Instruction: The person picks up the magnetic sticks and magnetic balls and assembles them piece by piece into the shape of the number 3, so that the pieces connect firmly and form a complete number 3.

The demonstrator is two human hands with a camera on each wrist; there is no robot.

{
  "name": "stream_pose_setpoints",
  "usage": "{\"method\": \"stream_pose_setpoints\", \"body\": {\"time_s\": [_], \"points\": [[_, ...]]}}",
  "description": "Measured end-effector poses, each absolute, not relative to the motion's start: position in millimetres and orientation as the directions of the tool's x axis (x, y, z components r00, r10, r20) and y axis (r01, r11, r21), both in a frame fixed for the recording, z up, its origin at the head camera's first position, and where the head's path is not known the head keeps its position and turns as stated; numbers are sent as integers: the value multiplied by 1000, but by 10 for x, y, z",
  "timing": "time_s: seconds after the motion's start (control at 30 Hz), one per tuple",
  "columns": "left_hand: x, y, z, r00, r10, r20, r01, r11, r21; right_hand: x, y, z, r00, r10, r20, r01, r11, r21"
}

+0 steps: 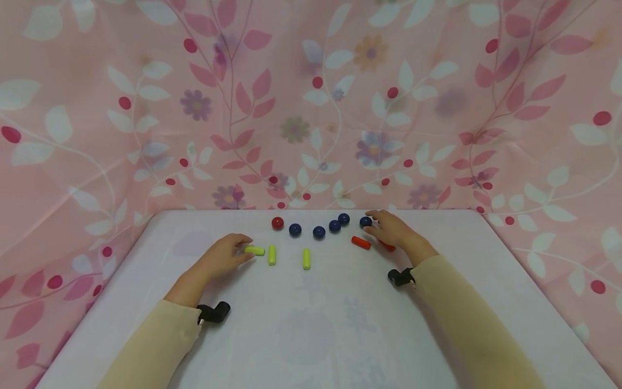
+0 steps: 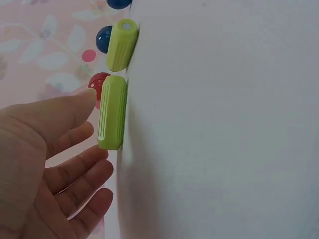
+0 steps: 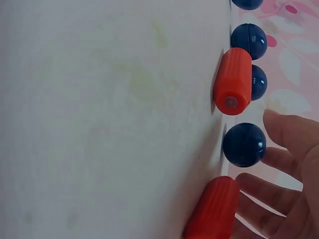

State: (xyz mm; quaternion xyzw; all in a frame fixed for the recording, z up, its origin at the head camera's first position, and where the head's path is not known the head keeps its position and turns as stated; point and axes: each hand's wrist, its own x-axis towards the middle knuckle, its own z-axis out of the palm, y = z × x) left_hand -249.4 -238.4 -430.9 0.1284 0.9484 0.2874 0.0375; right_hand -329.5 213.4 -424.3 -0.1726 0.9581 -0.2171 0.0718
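On the left, my left hand (image 1: 224, 253) is beside a lime-green ribbed cylinder (image 1: 255, 250), its fingers loosely bent and thumb apart from them. The left wrist view shows this cylinder (image 2: 112, 113) lying just past the thumb, with the fingers not closed round it. At the back right, my right hand (image 1: 391, 229) is over the table by a dark blue ball (image 1: 365, 222). The right wrist view shows thumb and fingers spread around that ball (image 3: 244, 145), with a gap at the thumb. A red ribbed cylinder (image 3: 215, 209) lies below, partly covered by this hand in the head view.
Two more green cylinders (image 1: 272, 255) (image 1: 306, 259) lie mid-table. Behind them a red ball (image 1: 277, 223) and several dark blue balls (image 1: 318, 232) form a loose row. Another red cylinder (image 1: 361, 242) lies left of the right hand. A floral curtain (image 1: 311, 108) hangs behind the white table (image 1: 272, 335).
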Motion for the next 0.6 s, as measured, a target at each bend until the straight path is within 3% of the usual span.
{"method": "stream_pose_setpoints", "body": {"time_s": [0.6], "points": [[-2591,-2383,-4418,-969,247,-32,179,780,599,-3401,2049,-4317,-949,-314,-10,-269,827,-494]]}}
